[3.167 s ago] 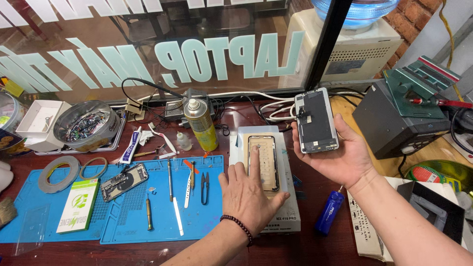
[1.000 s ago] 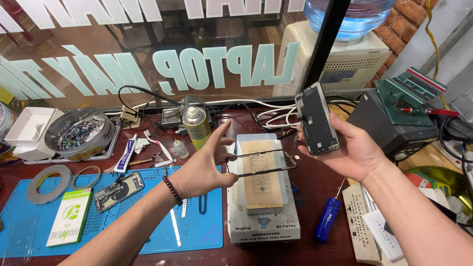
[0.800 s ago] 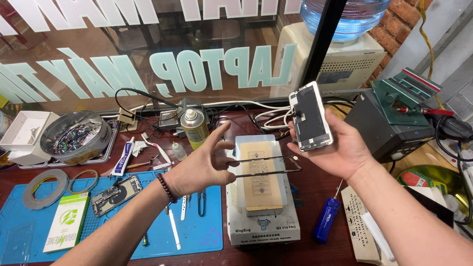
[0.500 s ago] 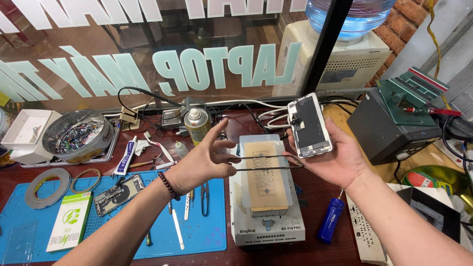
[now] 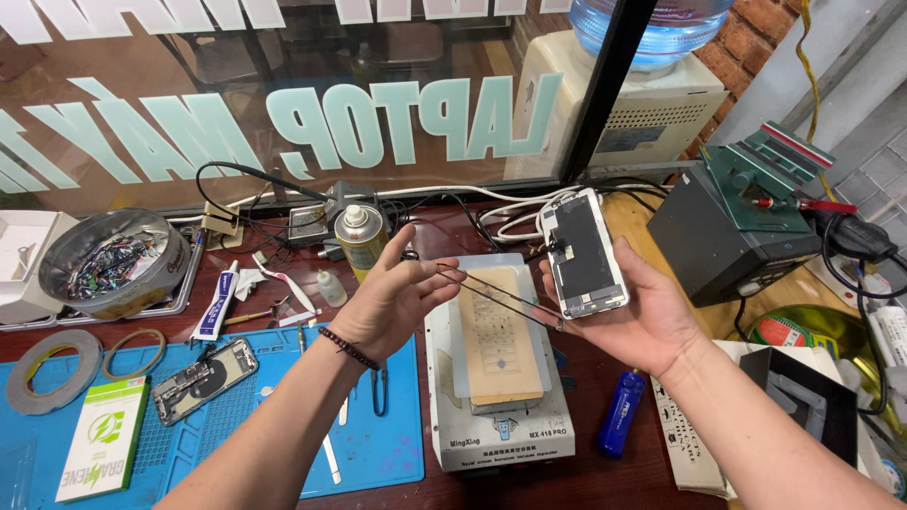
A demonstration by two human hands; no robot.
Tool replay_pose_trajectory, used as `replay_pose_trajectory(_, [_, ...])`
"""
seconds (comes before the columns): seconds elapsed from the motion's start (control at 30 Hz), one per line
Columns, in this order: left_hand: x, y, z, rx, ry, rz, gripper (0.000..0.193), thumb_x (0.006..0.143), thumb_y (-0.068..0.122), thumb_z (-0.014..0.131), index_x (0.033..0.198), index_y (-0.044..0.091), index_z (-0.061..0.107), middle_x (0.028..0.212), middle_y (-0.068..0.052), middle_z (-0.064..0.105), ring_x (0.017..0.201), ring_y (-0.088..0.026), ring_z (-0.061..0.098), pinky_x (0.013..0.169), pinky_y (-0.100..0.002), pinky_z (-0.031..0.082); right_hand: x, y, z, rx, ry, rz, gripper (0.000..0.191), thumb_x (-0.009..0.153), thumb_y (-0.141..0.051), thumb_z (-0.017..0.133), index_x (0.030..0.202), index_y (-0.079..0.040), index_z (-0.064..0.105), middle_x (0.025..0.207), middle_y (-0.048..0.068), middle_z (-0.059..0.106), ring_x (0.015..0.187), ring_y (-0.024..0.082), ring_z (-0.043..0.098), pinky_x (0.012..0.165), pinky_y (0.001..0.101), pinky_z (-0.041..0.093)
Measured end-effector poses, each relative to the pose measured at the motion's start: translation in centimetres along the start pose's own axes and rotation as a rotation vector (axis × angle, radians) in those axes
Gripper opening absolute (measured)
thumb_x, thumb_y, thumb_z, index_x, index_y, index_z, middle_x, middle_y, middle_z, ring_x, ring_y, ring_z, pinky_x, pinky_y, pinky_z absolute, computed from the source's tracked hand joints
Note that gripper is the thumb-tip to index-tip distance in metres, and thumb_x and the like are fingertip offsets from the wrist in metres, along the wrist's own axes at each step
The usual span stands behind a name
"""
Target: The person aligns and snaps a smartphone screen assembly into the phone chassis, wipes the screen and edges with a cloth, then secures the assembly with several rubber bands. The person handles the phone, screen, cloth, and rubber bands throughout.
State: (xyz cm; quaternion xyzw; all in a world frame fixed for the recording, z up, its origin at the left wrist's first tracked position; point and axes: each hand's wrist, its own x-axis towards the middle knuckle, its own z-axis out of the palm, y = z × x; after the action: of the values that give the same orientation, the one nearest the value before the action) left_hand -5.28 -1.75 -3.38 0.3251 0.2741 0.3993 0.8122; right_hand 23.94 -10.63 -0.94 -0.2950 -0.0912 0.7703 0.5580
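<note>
Above wooden bench, phone screen held upright, long axis near-vertical.

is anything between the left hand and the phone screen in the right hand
Only open air and a thin strip stretched between them: the left hand pinches one end, and it runs to the right hand holding the phone screen.

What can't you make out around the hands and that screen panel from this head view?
- Phone screen panel: its lower edge and far face, hidden by the right hand.
- Thin strips between the left hand and the right: too thin to identify.
- Heating pad: surface partly behind both hands.
</note>
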Motion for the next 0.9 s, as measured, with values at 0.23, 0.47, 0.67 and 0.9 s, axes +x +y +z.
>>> replay_pose_trajectory(0.23, [0.1,0.0,0.4,-0.107,-0.008,-0.020,0.106,0.082,0.016,0.071,0.162,0.018,0.001,0.128,-0.026,0.056,0.118,-0.034,0.062,0.108,-0.051,0.049,-0.8,-0.2,-0.2,0.023,0.078,-0.044,0.061,0.094,-0.051,0.058,0.139,-0.010,0.057,0.132,0.018,0.063,0.116,0.030,0.062,0.109,0.0607,0.041])
replay_pose_trajectory(0.47, [0.0,-0.5,0.7,-0.244,-0.044,-0.023,0.072,0.084,0.017,0.074,0.141,0.021,0.030,0.119,-0.015,0.054,0.122,-0.037,0.058,0.108,-0.064,0.045,-1.2,-0.4,0.8,-0.126,0.057,-0.075,0.060,0.097,-0.049,0.055,0.138,-0.005,0.058,0.125,0.019,0.066,0.109,0.028,0.064,0.101,0.0488,0.049])
replay_pose_trajectory(0.67, [0.5,-1.2,1.3,-0.282,0.010,-0.039,0.070,0.082,0.018,0.075,0.139,0.022,0.034,0.123,-0.016,0.054,0.119,-0.035,0.058,0.107,-0.063,0.048,-1.5,-1.2,3.1,-0.398,-0.035,-0.132,0.047,0.099,-0.034,0.057,0.134,-0.003,0.059,0.119,0.015,0.068,0.107,0.024,0.065,0.096,0.0439,0.051])
replay_pose_trajectory(0.9, [0.7,-1.4,1.6,-0.236,0.013,-0.030,0.084,0.082,0.023,0.076,0.152,0.022,0.030,0.129,-0.018,0.055,0.119,-0.033,0.059,0.104,-0.059,0.050,-1.7,-1.3,5.1,-0.571,-0.028,-0.056,0.050,0.088,-0.021,0.070,0.132,0.000,0.059,0.109,0.009,0.070,0.098,0.017,0.070,0.091,0.0383,0.058])
